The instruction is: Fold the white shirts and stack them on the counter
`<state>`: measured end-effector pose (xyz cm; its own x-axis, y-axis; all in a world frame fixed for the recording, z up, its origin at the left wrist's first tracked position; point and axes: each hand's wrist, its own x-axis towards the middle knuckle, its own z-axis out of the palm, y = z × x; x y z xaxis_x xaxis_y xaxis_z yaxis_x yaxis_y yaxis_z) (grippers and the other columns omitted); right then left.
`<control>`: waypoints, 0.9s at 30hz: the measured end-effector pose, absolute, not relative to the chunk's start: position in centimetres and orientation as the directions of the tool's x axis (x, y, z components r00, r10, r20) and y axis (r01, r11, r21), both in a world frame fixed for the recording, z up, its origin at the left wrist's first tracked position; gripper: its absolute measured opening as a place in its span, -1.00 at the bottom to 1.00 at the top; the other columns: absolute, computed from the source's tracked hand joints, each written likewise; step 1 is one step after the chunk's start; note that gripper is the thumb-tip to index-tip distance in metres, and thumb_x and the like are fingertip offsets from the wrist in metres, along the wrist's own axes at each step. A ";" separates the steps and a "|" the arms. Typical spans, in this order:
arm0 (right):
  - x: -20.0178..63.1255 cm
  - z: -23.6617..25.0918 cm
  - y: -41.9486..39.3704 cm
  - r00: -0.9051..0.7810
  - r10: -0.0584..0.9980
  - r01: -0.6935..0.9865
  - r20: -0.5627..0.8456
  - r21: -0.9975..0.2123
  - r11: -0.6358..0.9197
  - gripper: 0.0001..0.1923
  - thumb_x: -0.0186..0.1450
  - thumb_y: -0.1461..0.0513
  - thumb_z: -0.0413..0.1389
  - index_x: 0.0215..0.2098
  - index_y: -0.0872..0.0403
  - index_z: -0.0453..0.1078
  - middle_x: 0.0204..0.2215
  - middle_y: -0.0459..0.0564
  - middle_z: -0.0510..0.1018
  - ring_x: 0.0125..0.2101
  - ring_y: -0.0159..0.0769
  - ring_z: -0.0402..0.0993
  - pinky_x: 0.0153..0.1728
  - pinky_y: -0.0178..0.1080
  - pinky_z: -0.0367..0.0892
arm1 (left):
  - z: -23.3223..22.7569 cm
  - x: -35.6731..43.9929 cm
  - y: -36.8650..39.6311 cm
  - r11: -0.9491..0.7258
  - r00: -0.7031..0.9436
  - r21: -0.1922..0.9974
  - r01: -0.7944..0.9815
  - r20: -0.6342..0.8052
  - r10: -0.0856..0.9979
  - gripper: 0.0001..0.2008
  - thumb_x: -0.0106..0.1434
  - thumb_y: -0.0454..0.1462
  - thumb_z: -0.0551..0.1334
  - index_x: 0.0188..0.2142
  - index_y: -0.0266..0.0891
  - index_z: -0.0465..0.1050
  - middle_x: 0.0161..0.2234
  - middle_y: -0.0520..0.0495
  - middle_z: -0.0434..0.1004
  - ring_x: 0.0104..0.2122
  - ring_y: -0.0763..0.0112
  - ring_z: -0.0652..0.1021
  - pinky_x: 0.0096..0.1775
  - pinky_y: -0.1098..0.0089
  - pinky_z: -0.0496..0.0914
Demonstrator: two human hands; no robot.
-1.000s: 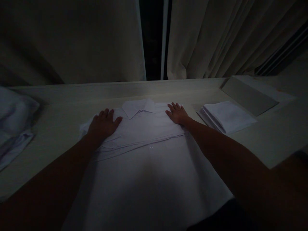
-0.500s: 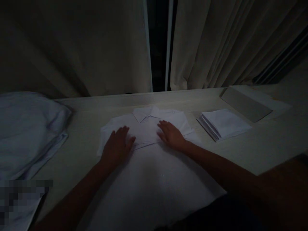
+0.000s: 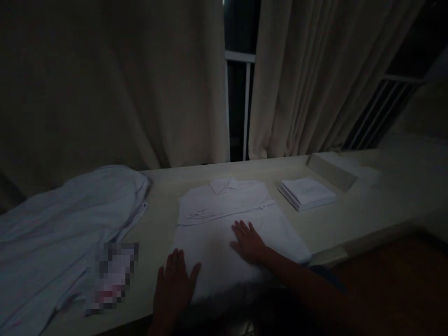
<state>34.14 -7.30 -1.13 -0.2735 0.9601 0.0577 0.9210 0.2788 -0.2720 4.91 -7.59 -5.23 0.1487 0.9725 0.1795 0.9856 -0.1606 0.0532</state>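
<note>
A white collared shirt (image 3: 224, 210) lies flat on the pale table (image 3: 350, 219), collar at the far end and sleeves folded across the chest. My left hand (image 3: 175, 284) rests flat with fingers spread at the shirt's near left corner, close to the table's front edge. On the lower middle of the shirt, my right hand (image 3: 249, 241) lies palm down. Neither hand holds anything. The scene is very dim.
A heap of white garments (image 3: 63, 233) covers the table's left side. A stack of folded white cloths (image 3: 307, 193) sits to the shirt's right, with a flat white box (image 3: 331, 170) beyond it. Beige curtains (image 3: 140, 84) and a dark window gap stand behind.
Both hands have slid from the shirt's shoulders down toward its near hem. The view has pulled back and tilted up, bringing the garment heap on the left into sight.
</note>
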 end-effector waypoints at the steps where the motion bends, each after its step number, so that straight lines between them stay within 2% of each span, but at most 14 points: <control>1: 34.5 -1.3 -8.2 -0.260 0.963 0.924 0.066 -0.271 0.268 -0.26 0.41 -0.14 -0.32 0.39 0.09 -0.10 0.36 0.09 -0.12 0.35 -0.05 -0.29 0.29 0.10 -0.29 | -5.0 4.9 -7.7 -0.167 0.155 0.055 0.985 0.178 0.972 -0.24 0.20 0.09 -0.08 0.28 -0.29 0.13 0.30 -0.28 0.11 0.32 -0.02 0.06 0.22 -0.14 0.03; 4: 37.1 -2.0 -11.1 -0.190 0.978 0.945 0.085 -0.254 0.206 -0.25 0.40 -0.17 -0.33 0.39 0.07 -0.11 0.36 0.08 -0.09 0.35 -0.07 -0.27 0.29 0.09 -0.27 | -4.6 5.0 -7.9 -0.223 0.213 0.040 0.974 0.170 0.962 -0.32 0.14 0.05 -0.02 0.22 -0.07 0.26 0.26 -0.18 0.24 0.32 -0.06 0.07 0.19 -0.20 0.04; 8: 43.3 -2.5 -14.2 0.015 0.998 0.976 0.060 -0.217 -0.001 -0.23 0.40 -0.16 -0.38 0.39 0.10 -0.13 0.37 0.10 -0.11 0.35 -0.06 -0.29 0.28 0.09 -0.29 | -3.9 5.0 -8.1 -0.305 0.302 0.001 0.952 0.139 0.943 -0.31 0.10 0.02 0.01 0.19 -0.17 0.31 0.25 -0.26 0.25 0.31 -0.18 0.03 0.17 -0.27 -0.01; 12: 48.7 -2.7 -15.8 0.192 0.981 0.966 0.029 -0.180 -0.184 -0.18 0.38 -0.19 -0.41 0.39 0.16 -0.12 0.37 0.13 -0.14 0.35 -0.03 -0.30 0.28 0.08 -0.31 | -2.9 5.5 -8.6 -0.277 0.278 -0.026 0.960 0.115 0.953 -0.36 0.07 0.01 0.02 0.14 -0.03 0.37 0.21 -0.19 0.32 0.30 -0.16 0.08 0.15 -0.28 0.03; 14: 49.8 -2.8 -16.0 0.239 0.971 0.957 0.015 -0.174 -0.233 -0.16 0.37 -0.19 -0.41 0.39 0.18 -0.11 0.37 0.14 -0.13 0.35 -0.02 -0.30 0.28 0.10 -0.32 | -2.5 5.8 -9.0 -0.289 0.292 -0.049 0.956 0.111 0.950 -0.36 0.06 0.01 0.03 0.13 -0.03 0.39 0.19 -0.22 0.34 0.29 -0.17 0.11 0.13 -0.29 0.06; 18: 49.8 -2.4 -15.0 0.244 0.969 0.957 0.042 -0.173 -0.234 -0.15 0.37 -0.18 -0.41 0.37 0.24 -0.06 0.36 0.21 -0.09 0.35 0.01 -0.30 0.27 0.13 -0.35 | -1.9 5.9 -9.1 -0.333 0.340 -0.080 0.940 0.118 0.933 -0.34 0.06 0.02 0.01 0.11 -0.16 0.40 0.17 -0.34 0.34 0.26 -0.23 0.16 0.10 -0.31 0.09; 21: 49.5 -1.6 -12.9 0.209 0.975 0.966 0.081 -0.172 -0.193 -0.18 0.39 -0.15 -0.39 0.36 0.26 -0.05 0.35 0.24 -0.07 0.35 0.00 -0.28 0.27 0.10 -0.33 | -1.9 5.7 -7.7 -0.312 0.317 -0.056 0.948 0.123 0.940 -0.34 0.09 0.02 -0.04 0.08 -0.21 0.42 0.13 -0.38 0.40 0.21 -0.22 0.27 0.10 -0.27 0.14; 24: 49.7 -0.8 -10.1 0.179 0.980 0.972 0.084 -0.171 -0.163 -0.20 0.41 -0.10 -0.34 0.35 0.33 -0.06 0.34 0.29 -0.06 0.34 0.01 -0.23 0.27 0.03 -0.23 | -2.4 5.5 -4.8 -0.314 0.312 -0.004 0.950 0.123 0.942 -0.33 0.14 0.03 -0.06 0.08 -0.29 0.41 0.10 -0.37 0.43 0.18 -0.11 0.33 0.15 -0.14 0.17; 27: 49.7 -0.8 -7.4 0.173 0.982 0.974 0.077 -0.160 -0.159 -0.19 0.40 -0.08 -0.28 0.34 0.42 -0.08 0.33 0.35 -0.07 0.34 0.02 -0.19 0.27 -0.04 -0.18 | -3.5 5.5 -1.4 -0.326 0.320 0.040 0.945 0.116 0.940 -0.25 0.19 0.06 -0.11 0.14 -0.45 0.32 0.21 -0.38 0.29 0.26 0.04 0.24 0.23 0.05 0.14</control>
<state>49.74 -7.37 -0.80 0.1725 0.9820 0.0769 0.9742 -0.1586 -0.1603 5.53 -1.42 -3.53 0.3196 0.9404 0.1163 0.9446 -0.3259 0.0397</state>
